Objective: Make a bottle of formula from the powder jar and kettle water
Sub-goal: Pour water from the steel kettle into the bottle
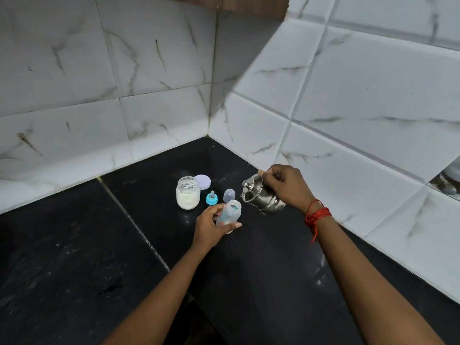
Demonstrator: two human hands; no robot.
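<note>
My left hand (210, 229) grips a clear baby bottle (230, 212) with its top off, standing on the black counter (74, 257). My right hand (286, 186) holds a small steel kettle (261, 195) by its handle, tilted with the spout toward the bottle's mouth. Whether water is pouring I cannot tell. An open glass jar of white powder (188, 192) stands to the left, its lilac lid (203, 181) lying behind it. The blue teat ring (211, 198) and the clear bottle cap (229, 195) rest between jar and kettle.
White marble-look tiled walls (149, 95) meet in a corner just behind the objects. The right wall runs close beside the kettle. A red thread band circles my right wrist (316, 216).
</note>
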